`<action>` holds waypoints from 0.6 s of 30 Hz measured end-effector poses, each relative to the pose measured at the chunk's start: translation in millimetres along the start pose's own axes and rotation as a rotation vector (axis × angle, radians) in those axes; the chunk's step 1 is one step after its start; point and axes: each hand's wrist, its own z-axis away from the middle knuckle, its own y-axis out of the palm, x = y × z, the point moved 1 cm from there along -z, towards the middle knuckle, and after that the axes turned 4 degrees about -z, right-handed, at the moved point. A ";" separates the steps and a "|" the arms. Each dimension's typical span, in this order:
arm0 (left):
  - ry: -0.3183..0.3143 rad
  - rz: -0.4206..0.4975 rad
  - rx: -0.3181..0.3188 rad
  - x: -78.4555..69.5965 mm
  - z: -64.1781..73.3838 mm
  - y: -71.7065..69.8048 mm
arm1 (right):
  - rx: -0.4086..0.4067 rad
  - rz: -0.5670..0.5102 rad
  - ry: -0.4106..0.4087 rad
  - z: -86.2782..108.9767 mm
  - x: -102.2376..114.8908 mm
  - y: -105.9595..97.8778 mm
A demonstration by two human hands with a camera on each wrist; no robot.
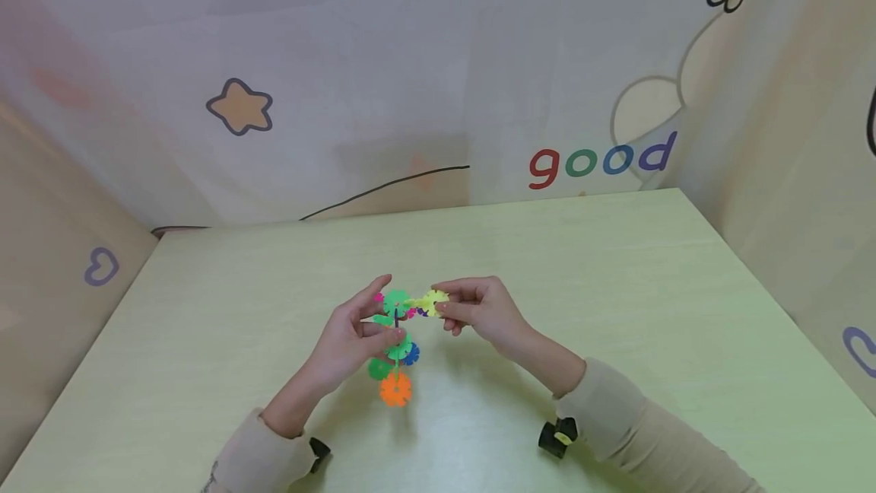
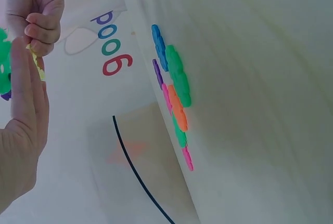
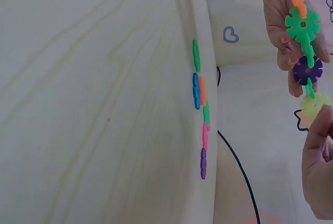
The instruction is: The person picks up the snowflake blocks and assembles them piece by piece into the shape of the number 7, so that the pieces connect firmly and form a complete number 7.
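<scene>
In the head view, my left hand point(image 1: 352, 345) holds a chain of interlocking notched plastic discs, its thumb against the middle. The chain hangs upright, with an orange disc point(image 1: 395, 389) at the bottom and a green disc point(image 1: 396, 303) near the top. My right hand point(image 1: 489, 314) pinches a yellow disc point(image 1: 433, 300) at the chain's upper end between thumb and forefinger. A purple disc point(image 3: 307, 70) between green ones shows in the right wrist view. In the left wrist view, the straight fingers point(image 2: 26, 89) of the left hand hide part of the chain.
Loose discs lie flat on the pale table point(image 1: 582, 265) behind the chain, among them a blue disc point(image 1: 412, 354), a dark green disc point(image 1: 379, 369) and a pink disc point(image 1: 379, 297). A printed cloth point(image 1: 411, 59) stands along the table's back edge.
</scene>
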 end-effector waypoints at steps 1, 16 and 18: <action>-0.001 -0.013 0.000 -0.5 -0.4 0.1 | 0.007 0.003 -0.001 0.1 -0.1 0.2; -0.033 -0.064 -0.003 -3.2 2.6 -5.1 | 0.023 0.003 0.072 -2.2 4.8 -0.2; -0.042 -0.062 -0.013 -3.1 4.1 -7.1 | 0.019 0.016 0.088 -3.5 5.2 -1.8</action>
